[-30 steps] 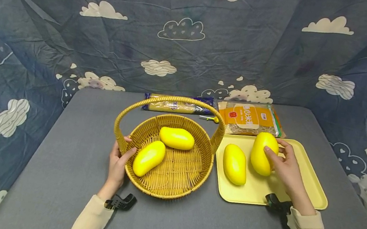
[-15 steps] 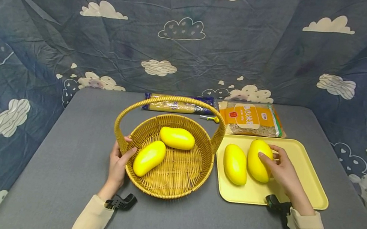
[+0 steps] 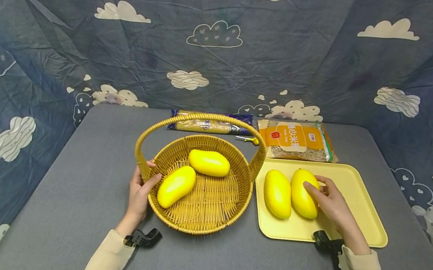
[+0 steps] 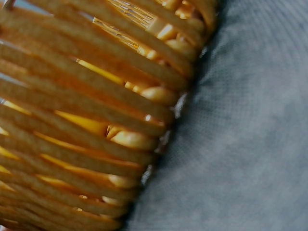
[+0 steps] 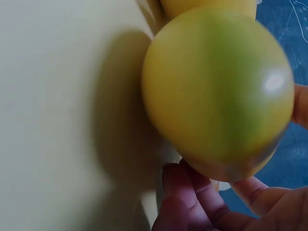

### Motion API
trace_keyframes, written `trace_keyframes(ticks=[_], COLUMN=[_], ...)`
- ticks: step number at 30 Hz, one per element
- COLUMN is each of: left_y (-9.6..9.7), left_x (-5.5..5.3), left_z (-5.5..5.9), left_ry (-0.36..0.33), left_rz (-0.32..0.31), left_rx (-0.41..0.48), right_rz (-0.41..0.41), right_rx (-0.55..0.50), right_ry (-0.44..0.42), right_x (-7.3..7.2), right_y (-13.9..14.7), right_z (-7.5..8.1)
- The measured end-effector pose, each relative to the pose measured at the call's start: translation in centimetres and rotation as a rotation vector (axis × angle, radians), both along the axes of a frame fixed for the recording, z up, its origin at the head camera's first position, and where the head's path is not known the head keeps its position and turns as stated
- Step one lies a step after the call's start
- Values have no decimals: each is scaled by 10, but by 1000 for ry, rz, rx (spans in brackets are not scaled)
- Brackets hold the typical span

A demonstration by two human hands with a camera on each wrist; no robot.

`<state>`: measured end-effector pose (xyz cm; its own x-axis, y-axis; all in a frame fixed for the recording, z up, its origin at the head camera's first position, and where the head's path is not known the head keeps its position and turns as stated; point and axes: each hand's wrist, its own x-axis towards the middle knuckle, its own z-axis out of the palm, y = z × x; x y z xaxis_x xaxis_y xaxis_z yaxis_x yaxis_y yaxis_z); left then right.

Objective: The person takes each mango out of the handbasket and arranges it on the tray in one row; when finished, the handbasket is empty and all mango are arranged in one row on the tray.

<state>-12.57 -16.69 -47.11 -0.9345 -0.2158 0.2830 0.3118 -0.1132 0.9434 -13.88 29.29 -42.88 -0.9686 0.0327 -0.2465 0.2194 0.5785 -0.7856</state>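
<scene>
A wicker basket (image 3: 208, 205) with a tall arched handle stands mid-table, with two yellow mangoes lying inside it. My left hand (image 3: 139, 195) grips its left side at the foot of the handle, thumb over the rim. In the left wrist view the basket's woven wall (image 4: 86, 120) fills most of the frame. Over on the yellow tray (image 3: 352, 213), my right hand (image 3: 333, 204) holds a mango (image 3: 304, 194) between thumb and fingers. It lies right beside another mango (image 3: 277, 194). The right wrist view shows the held mango (image 5: 216, 91) end-on, with fingertips (image 5: 178, 187) under its side.
Behind the basket lies a long blue-edged packet (image 3: 209, 124), and a small yellow-handled tool (image 3: 253, 140) is near it. An orange-labelled food bag (image 3: 296, 139) lies against the tray's back edge. A cloud-patterned cloth (image 3: 208, 63) hangs behind the table.
My right hand has brought the held mango down and left, close beside the other mango on the tray. The left hand and basket have stayed in place.
</scene>
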Motion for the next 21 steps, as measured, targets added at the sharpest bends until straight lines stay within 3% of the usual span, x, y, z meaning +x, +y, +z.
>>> trace_keyframes(ticks=[7,21], left_y=[1,0], left_x=[0,-1], left_z=[1,0], left_ry=[-5,-10], left_rz=[7,13], left_rx=[0,-1], right_rz=[-27,22], right_rx=[7,5], right_ry=[-42,-35], right_x=[-1,8], right_y=[2,3], right_z=[-5,1])
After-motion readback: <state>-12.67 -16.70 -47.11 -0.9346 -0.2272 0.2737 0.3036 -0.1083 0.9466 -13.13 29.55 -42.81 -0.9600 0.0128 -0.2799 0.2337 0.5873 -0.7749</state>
